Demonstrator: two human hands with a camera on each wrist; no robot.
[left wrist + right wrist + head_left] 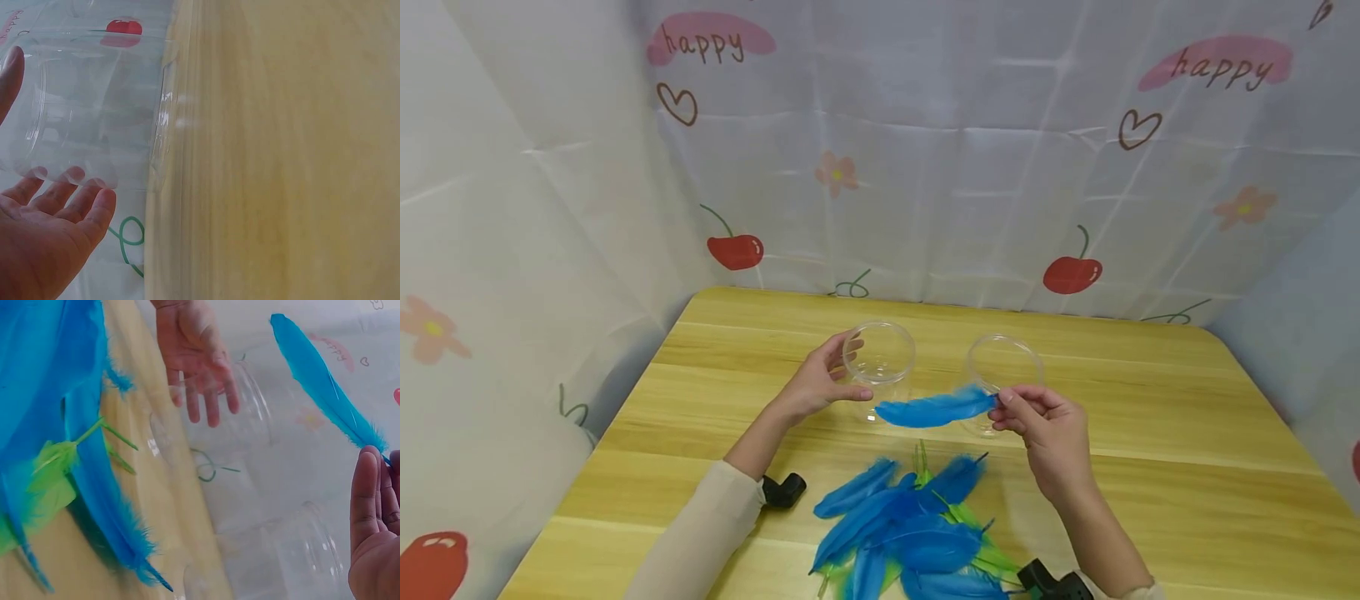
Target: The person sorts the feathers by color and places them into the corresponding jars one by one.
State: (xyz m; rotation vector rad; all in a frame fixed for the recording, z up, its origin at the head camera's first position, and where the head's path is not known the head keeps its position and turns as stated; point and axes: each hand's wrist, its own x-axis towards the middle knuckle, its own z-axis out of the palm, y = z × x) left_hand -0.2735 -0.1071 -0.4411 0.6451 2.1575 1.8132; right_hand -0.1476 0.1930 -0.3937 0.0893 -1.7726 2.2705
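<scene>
Between its thumb and fingertips, my right hand [1054, 429] pinches a blue feather [934, 409] by the quill end. The vane points left, overlapping the lower part of the right clear plastic cup [1003, 339] and reaching toward the left one. At the left clear plastic cup [878, 379], my left hand [816, 385] has its thumb on the near side and its fingers on the far side. Those fingers [84, 209] look relaxed and fairly straight, with tips right at the transparent wall in the left wrist view. Both cups stand upright, rims up.
A loose pile of blue feathers [925, 537] with green feathers [996, 558] among them lies on the wooden table [685, 417], near the front. Black wrist devices [784, 491] sit at both wrists. A printed cloth [925, 167] hangs behind the table.
</scene>
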